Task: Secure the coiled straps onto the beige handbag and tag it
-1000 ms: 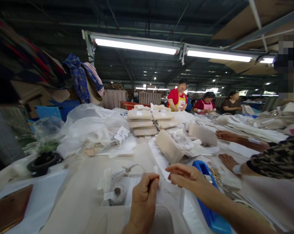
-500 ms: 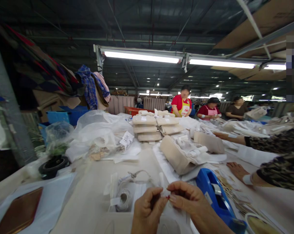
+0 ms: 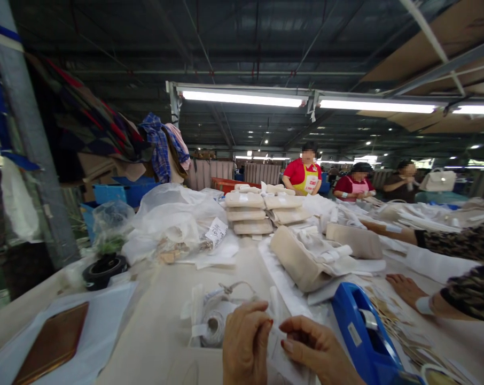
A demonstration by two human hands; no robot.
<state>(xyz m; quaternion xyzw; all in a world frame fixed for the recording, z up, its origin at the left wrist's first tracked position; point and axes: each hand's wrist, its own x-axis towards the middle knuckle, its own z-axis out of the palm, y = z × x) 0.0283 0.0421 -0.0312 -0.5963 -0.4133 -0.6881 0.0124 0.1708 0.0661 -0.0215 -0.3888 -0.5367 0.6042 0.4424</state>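
In the lower middle, my left hand (image 3: pixel 247 342) is raised with its fingers and thumb closed together; anything between them is too small to make out. Beside it, my right hand (image 3: pixel 318 345) has curled fingers, with a gap between thumb and forefinger and nothing visible in it. A narrow space separates the two hands. Below and behind them lies thin white wrapping material (image 3: pixel 280 347). Left of my left hand rests a roll of pale string (image 3: pixel 215 327). A blue tape dispenser (image 3: pixel 364 331) stands right of my right hand.
Beige bags lie ahead, one large (image 3: pixel 294 259) and several stacked (image 3: pixel 248 214). At left are a clear plastic bag (image 3: pixel 165 214), a black pot (image 3: pixel 104 271) and a brown phone (image 3: pixel 53 342). A co-worker's hand (image 3: pixel 406 289) rests on the table at right.
My hands have drawn apart from the pinch where their fingertips met around a small red spot. My right thumb and forefinger have separated. The whole view has shifted slightly left.
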